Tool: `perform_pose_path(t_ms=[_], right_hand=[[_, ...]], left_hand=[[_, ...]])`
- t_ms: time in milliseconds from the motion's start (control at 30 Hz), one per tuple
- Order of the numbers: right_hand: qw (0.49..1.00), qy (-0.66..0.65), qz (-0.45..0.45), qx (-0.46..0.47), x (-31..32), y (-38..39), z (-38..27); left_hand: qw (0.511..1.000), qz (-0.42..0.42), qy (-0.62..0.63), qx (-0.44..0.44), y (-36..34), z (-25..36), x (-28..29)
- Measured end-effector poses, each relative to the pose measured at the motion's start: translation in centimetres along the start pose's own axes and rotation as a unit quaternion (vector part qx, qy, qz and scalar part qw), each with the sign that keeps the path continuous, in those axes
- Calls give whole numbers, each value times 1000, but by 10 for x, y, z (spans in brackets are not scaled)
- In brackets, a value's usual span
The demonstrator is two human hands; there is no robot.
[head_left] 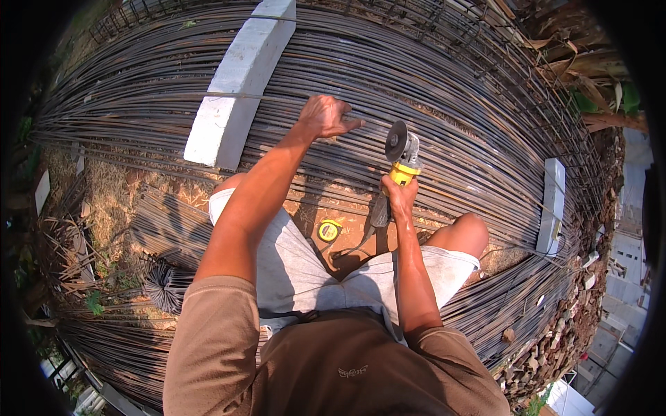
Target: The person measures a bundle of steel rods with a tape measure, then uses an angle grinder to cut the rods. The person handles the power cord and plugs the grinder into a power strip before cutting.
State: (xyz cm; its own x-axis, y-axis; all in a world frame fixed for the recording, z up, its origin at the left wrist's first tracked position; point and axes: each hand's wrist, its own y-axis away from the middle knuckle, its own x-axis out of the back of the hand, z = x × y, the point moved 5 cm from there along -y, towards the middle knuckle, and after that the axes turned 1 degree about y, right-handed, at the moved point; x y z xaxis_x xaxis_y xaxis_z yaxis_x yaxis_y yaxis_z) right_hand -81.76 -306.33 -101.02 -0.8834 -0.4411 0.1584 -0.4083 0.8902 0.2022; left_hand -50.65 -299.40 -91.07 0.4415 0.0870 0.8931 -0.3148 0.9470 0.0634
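Note:
My right hand (402, 195) is wrapped round the yellow and black body of an angle grinder (404, 172). Its dark round cutting disc (396, 141) points up and left, above a wide bed of long steel reinforcing bars (388, 90). Stretched farther forward, my left hand (328, 118) is over the same bars with its thumb held apart, and I see nothing in it. Whether its fingertips touch a bar is hidden. From the grinder's rear a dark cord (361, 243) runs down to the ground between my legs.
On the brown soil between my knees lies a yellow tape measure (329, 230). White blocks (236, 87) (551, 206) lie across the bars at left and right. Small bundled rods (166, 286) are at my left, more bars (506, 298) at lower right, and rubble (555, 333) along the right edge.

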Motion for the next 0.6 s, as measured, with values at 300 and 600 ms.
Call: perform_pose_path(t_ms=[300,600], right_hand=[[1000,3,-4,1,1,-1,2],[1000,4,4,-15,-2,0,7]], left_hand=[[1000,9,-1,4,0,1,-1],[1000,1,0,11,-1,-3,-4]])
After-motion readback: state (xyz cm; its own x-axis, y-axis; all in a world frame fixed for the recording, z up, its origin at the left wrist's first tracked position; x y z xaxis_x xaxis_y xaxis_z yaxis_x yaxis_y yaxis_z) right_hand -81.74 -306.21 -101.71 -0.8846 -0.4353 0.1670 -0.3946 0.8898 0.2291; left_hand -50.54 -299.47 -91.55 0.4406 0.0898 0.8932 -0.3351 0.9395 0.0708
